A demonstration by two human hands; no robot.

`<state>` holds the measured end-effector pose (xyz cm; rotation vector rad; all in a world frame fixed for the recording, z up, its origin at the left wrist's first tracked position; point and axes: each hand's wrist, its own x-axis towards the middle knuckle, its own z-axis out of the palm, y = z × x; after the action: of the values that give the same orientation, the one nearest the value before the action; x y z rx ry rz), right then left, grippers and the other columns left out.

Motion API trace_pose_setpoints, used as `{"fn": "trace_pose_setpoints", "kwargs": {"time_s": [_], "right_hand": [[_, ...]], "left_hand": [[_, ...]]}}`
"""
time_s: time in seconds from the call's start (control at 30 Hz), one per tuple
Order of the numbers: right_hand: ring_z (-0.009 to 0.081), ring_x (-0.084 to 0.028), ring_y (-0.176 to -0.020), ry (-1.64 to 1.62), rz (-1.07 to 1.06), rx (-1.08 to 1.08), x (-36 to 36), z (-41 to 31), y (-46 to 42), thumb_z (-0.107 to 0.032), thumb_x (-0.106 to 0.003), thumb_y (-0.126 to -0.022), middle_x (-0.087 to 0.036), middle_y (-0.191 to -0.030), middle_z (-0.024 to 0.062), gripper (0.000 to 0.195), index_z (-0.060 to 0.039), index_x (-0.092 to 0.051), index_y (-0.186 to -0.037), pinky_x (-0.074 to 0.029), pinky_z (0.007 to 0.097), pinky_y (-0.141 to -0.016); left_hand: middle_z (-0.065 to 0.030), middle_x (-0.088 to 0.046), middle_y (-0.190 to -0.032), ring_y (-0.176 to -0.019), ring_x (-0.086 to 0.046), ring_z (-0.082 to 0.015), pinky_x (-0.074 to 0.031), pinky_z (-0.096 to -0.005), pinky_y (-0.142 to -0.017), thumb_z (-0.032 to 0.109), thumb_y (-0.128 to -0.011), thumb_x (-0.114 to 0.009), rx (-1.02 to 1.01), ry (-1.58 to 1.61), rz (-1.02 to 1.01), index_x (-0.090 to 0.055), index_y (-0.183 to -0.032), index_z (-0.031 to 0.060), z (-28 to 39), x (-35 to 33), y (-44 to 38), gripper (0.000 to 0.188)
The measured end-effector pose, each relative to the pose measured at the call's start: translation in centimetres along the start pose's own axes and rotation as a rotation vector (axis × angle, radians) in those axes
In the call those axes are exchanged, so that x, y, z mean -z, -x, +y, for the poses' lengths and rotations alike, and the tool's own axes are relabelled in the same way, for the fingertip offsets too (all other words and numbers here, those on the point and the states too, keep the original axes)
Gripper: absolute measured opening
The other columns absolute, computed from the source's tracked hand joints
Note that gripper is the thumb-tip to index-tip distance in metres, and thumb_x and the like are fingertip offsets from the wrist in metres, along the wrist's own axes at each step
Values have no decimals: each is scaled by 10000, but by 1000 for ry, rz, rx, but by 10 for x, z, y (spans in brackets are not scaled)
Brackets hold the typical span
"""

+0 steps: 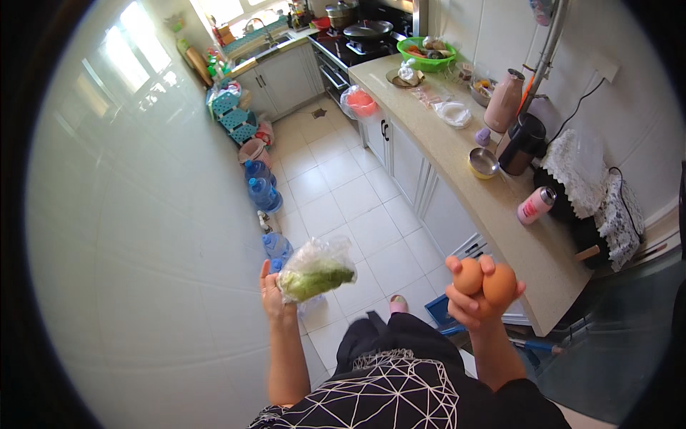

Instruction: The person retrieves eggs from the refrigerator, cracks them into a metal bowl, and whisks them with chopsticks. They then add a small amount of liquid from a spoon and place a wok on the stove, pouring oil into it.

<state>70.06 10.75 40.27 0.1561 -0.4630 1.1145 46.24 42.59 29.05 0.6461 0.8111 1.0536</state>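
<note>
My left hand [275, 295] grips a clear plastic bag [321, 249] at its side, out over the tiled floor. Inside the bag lies a long green vegetable [316, 280], its kind blurred by the film. Two brown eggs, a left one [468, 276] and a right one [499, 284], rest side by side in my right hand [474, 310], with fingers curled around them. That hand is raised in front of the near end of the beige countertop [455, 155].
Along the left wall stand blue water jugs [264, 194] and a teal storage rack [236, 118]. The counter bears a steel bowl [483, 162], a pink bottle [536, 205], a dark kettle [522, 143] and a green basket [427, 55]. A gas stove [356, 45] and sink [262, 48] lie beyond.
</note>
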Motion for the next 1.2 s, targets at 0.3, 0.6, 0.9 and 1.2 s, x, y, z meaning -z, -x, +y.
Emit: {"fn": "trace_pose_setpoints", "kwargs": {"time_s": [0.3,0.6,0.9,1.2], "right_hand": [[200,-500,-827,167,274,152,134,-79,-145,-551,-721,-853,-378,-1376,143,582,-175,-524,-1251,-484,269,-533],[194,-477,-815,199,712,557,243,-101,-188,-552,-708,-855,-419,-1348,130,549,-202,-537,-1242,-467,278,-536],[190,-513,-812,283,982,668,327,-180,-208,-577,-701,-843,-487,-1269,104,559,-212,-518,-1224,-468,266,-528],[182,-538,-832,304,1060,700,386,-252,-223,-496,-680,-891,-509,-1234,58,518,-172,-498,-1251,-450,287,-547]], "left_hand": [[-102,-586,-892,-773,-609,-214,-580,-378,-695,19,-932,-429,399,-66,-189,-484,-1347,39,-143,-212,-218,419],[2,-505,-702,-567,-443,-90,-345,-269,-476,44,-932,-461,559,-407,-330,-635,-1132,119,-343,-488,-288,276],[-41,-544,-769,-652,-506,-158,-441,-288,-573,55,-938,-483,428,-338,-331,-540,-1191,86,-495,-608,-285,261],[-224,-462,-1275,-1176,-442,-390,-356,-478,-1034,86,-785,-709,-533,-1142,-973,-506,-1324,94,-499,-583,-296,576]]}}
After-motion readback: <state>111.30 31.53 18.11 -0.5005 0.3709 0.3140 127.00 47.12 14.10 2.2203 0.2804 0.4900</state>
